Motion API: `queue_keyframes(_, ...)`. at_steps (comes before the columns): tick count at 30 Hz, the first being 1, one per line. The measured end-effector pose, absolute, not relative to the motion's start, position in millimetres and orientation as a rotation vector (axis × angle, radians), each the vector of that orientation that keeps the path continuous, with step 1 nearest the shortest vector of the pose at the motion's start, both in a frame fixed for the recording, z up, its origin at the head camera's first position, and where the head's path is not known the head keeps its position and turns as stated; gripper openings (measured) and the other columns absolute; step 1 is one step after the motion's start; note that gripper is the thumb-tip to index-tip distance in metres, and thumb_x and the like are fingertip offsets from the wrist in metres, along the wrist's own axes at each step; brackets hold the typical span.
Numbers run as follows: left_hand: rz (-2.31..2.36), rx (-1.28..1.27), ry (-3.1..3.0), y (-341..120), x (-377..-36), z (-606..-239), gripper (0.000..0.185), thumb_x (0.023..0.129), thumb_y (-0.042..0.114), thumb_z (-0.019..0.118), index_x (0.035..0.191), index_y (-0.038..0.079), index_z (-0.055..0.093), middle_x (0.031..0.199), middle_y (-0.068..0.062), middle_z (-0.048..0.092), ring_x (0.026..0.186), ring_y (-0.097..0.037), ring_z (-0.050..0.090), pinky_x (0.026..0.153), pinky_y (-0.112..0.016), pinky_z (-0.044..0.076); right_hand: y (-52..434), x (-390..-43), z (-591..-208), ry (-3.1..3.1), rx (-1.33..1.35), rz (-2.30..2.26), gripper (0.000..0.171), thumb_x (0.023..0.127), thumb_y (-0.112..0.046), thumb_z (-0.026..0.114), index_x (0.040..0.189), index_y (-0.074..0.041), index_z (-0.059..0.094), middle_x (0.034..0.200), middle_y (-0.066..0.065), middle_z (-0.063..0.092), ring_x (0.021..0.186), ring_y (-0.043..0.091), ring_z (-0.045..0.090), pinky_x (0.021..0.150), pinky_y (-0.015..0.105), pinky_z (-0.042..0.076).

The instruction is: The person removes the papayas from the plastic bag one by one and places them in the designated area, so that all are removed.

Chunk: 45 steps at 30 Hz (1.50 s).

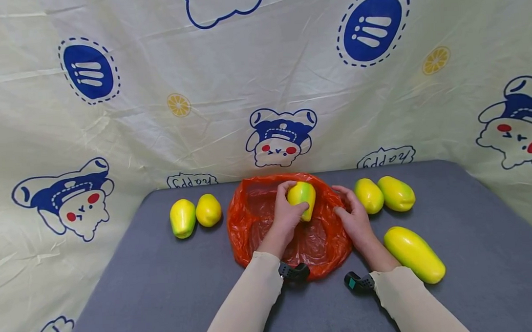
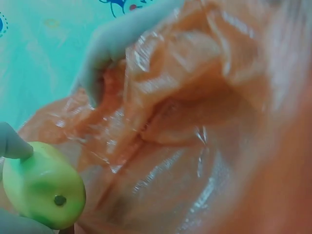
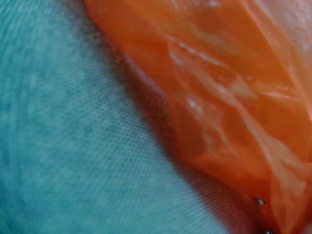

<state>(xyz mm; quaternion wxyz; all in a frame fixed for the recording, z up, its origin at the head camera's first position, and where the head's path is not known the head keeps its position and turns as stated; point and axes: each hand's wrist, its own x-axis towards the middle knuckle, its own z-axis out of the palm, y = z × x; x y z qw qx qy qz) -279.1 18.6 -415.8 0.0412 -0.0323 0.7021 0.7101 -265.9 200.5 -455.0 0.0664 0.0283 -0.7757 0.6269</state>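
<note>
**mango_mike:** ok so what's the left hand (image 1: 287, 218) doing? From the head view it looks wrapped around a yellow-green fruit (image 1: 302, 199).

**tabletop_tess:** Yep, fingers and thumb curled round it, holding it right over the red plastic bag (image 1: 254, 220). The left wrist view shows the same fruit (image 2: 43, 185) down in the corner, with a fingertip on top of it and the crinkly bag (image 2: 195, 122) filling the rest of the shot.

**mango_mike:** And the right hand (image 1: 355, 217)?

**tabletop_tess:** It's at the right edge of the bag, fingers bent over the plastic there. Looks like it's gripping the rim, but honestly I can't tell for sure whether it pinches the film or just rests on it. The right wrist view is only a blur of orange-red bag (image 3: 234, 97) against the grey mat (image 3: 73, 146).

**mango_mike:** Where's the bag sitting?

**tabletop_tess:** Spread out near the middle of the grey table (image 1: 164, 287), towards the back, mouth open.

**mango_mike:** Other fruit around?

**tabletop_tess:** Two small ones (image 1: 183, 217) (image 1: 208, 210) touching each other, left of the bag. Two more (image 1: 369, 195) (image 1: 396, 193) side by side just right of it, near the right hand. Then a long one (image 1: 414, 254) lying beside the right forearm. Behind it all hangs a cream cartoon-print sheet (image 1: 157, 67).
</note>
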Motion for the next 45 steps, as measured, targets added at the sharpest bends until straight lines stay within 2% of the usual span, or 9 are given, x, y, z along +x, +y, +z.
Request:
queue_keyframes(10,2.163,-0.118,2.135,7,-267,-402,0.062,0.084,0.01,0.075,0.13,0.039,0.047,0.138,0.001,0.046,0.117,-0.027,0.049,0.092,-0.042,0.056,199,-263,-453,-2.339,0.06,1.87,0.053,0.1,-0.007,0.048,0.151,-0.02,0.039,0.142,0.012,0.05,0.119,0.02,0.047,0.085,0.007,0.047)
queue_keyframes(19,2.085,-0.065,2.208,-7,-254,-393,0.064,0.082,0.01,0.076,0.13,0.041,0.048,0.137,0.002,0.048,0.118,-0.026,0.05,0.094,-0.042,0.056,200,-264,-452,-2.349,0.066,1.852,0.049,0.101,-0.008,0.048,0.149,-0.016,0.042,0.147,0.01,0.048,0.125,0.019,0.046,0.089,0.005,0.045)
queue_keyframes(24,2.051,-0.033,2.228,-19,-243,-392,0.064,0.081,0.009,0.076,0.132,0.038,0.049,0.138,0.0,0.048,0.118,-0.027,0.05,0.093,-0.042,0.057,200,-263,-453,-2.358,0.072,1.859,0.048,0.101,-0.008,0.047,0.148,-0.015,0.042,0.147,0.01,0.048,0.122,0.017,0.047,0.088,0.006,0.046)
queue_keyframes(32,2.013,0.136,2.235,-54,-227,-385,0.063,0.083,0.011,0.072,0.138,0.032,0.049,0.138,-0.006,0.049,0.118,-0.03,0.05,0.09,-0.04,0.057,198,-262,-452,-2.347,0.079,1.887,0.048,0.102,-0.007,0.047,0.149,-0.015,0.043,0.147,0.011,0.048,0.125,0.022,0.047,0.087,0.006,0.047)
queue_keyframes(39,1.892,0.224,2.29,-89,-218,-382,0.062,0.085,0.011,0.071,0.138,0.035,0.049,0.136,-0.006,0.049,0.118,-0.031,0.049,0.089,-0.039,0.057,199,-263,-451,-2.383,0.066,1.881,0.049,0.102,-0.01,0.046,0.151,-0.015,0.043,0.151,0.011,0.047,0.131,0.026,0.047,0.086,0.004,0.046)
queue_keyframes(45,1.776,0.303,2.327,-128,-221,-380,0.062,0.085,0.009,0.07,0.138,0.033,0.049,0.143,-0.004,0.045,0.124,-0.031,0.046,0.095,-0.039,0.054,200,-262,-451,-2.397,0.062,1.875,0.047,0.103,-0.01,0.046,0.15,-0.014,0.044,0.151,0.012,0.048,0.13,0.026,0.048,0.086,0.005,0.046)
